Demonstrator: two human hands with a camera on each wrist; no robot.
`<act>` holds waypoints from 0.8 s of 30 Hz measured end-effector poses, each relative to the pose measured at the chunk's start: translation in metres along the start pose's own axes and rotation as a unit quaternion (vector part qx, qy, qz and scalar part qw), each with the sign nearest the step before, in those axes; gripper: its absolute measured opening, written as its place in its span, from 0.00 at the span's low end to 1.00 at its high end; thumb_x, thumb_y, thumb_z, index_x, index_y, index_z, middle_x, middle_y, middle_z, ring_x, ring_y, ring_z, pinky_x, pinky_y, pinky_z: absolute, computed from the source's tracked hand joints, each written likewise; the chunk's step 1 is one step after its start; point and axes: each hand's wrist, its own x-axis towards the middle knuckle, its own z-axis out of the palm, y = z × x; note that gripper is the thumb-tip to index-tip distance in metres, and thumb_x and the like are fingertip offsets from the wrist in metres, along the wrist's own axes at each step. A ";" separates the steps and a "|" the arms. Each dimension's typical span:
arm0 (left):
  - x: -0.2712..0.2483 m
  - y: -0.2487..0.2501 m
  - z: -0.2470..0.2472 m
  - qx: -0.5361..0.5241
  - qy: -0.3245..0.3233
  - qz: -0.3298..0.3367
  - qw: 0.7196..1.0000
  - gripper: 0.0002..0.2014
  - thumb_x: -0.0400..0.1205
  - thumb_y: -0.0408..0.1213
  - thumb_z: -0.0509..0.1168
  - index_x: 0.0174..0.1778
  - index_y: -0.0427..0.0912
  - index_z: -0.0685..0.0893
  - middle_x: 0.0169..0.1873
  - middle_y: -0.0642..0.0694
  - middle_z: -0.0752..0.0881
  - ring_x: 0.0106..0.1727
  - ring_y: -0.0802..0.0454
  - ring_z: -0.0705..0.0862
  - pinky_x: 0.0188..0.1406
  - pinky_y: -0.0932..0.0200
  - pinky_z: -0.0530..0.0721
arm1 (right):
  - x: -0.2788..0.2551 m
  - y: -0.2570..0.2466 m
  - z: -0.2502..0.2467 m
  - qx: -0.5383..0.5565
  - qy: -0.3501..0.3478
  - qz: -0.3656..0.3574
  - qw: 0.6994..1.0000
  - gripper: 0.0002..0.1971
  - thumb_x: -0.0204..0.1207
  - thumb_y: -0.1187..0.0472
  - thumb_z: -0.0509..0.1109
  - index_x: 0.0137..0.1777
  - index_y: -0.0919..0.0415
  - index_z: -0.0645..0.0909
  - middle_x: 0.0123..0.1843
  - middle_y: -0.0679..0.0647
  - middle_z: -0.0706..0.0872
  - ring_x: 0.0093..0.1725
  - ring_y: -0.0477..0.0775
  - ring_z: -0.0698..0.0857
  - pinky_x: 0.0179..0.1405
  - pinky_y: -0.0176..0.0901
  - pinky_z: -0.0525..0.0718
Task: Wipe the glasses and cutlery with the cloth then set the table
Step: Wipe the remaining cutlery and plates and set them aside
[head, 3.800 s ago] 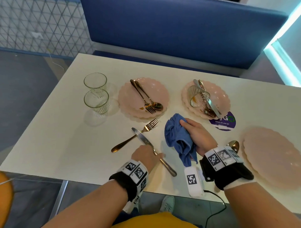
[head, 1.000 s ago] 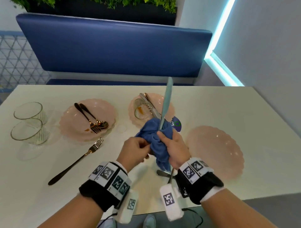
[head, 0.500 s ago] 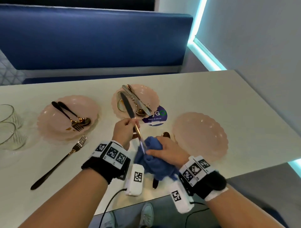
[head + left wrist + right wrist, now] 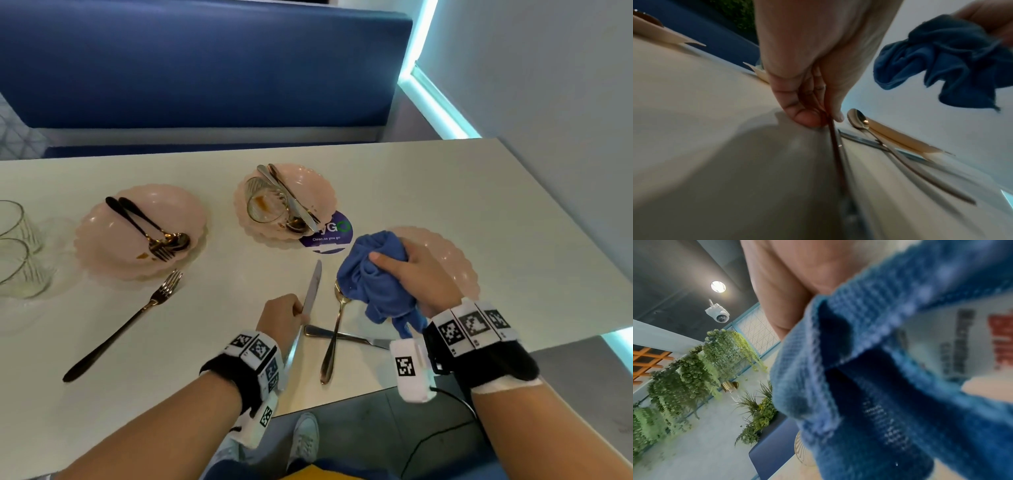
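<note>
My left hand pinches a silver knife near its middle, blade pointing away, low against the white table. In the left wrist view the thumb and fingers clamp the knife right at the tabletop. My right hand grips the bunched blue cloth just above the table, over the near edge of an empty pink plate. The cloth fills the right wrist view. A gold spoon lies across a second knife between my hands.
A dark-handled fork lies at the left. Two pink plates hold used cutlery; the middle one also carries a glass on its side. Two glasses stand at the far left. A blue bench runs behind.
The knife has come out of the cloth and my left hand has lowered it to the table beside the spoon. My right hand has carried the cloth to the right, over the empty plate.
</note>
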 end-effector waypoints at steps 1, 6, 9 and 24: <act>-0.003 -0.003 0.000 0.015 -0.003 0.004 1.000 0.05 0.76 0.33 0.70 0.37 0.40 0.80 0.31 0.50 0.79 0.37 0.52 0.78 0.38 0.61 0.76 | 0.000 0.001 0.002 0.005 -0.003 0.003 1.000 0.08 0.76 0.59 0.71 0.52 0.60 0.80 0.47 0.57 0.86 0.46 0.53 0.85 0.53 0.47 0.83; -0.008 -0.012 -0.002 0.025 0.013 0.028 0.999 0.05 0.74 0.35 0.72 0.40 0.39 0.82 0.40 0.47 0.81 0.42 0.52 0.79 0.44 0.63 0.74 | 0.005 0.002 0.009 0.017 0.003 0.014 1.000 0.13 0.76 0.60 0.71 0.56 0.66 0.81 0.51 0.62 0.88 0.49 0.57 0.86 0.56 0.52 0.84; -0.007 -0.011 -0.008 0.012 0.019 0.025 0.999 0.05 0.76 0.36 0.70 0.42 0.37 0.83 0.40 0.47 0.81 0.43 0.51 0.79 0.43 0.63 0.74 | 0.007 -0.002 0.017 0.041 -0.012 0.028 0.999 0.15 0.76 0.59 0.71 0.59 0.67 0.81 0.56 0.65 0.87 0.55 0.63 0.86 0.62 0.58 0.83; -0.020 -0.157 -0.168 0.284 0.141 -0.234 0.919 0.16 0.81 0.45 0.62 0.59 0.39 0.80 0.58 0.38 0.78 0.63 0.37 0.75 0.60 0.45 0.74 | 0.018 -0.014 0.100 0.060 -0.095 0.037 0.993 0.21 0.72 0.51 0.73 0.61 0.60 0.77 0.58 0.58 0.86 0.58 0.59 0.86 0.64 0.60 0.82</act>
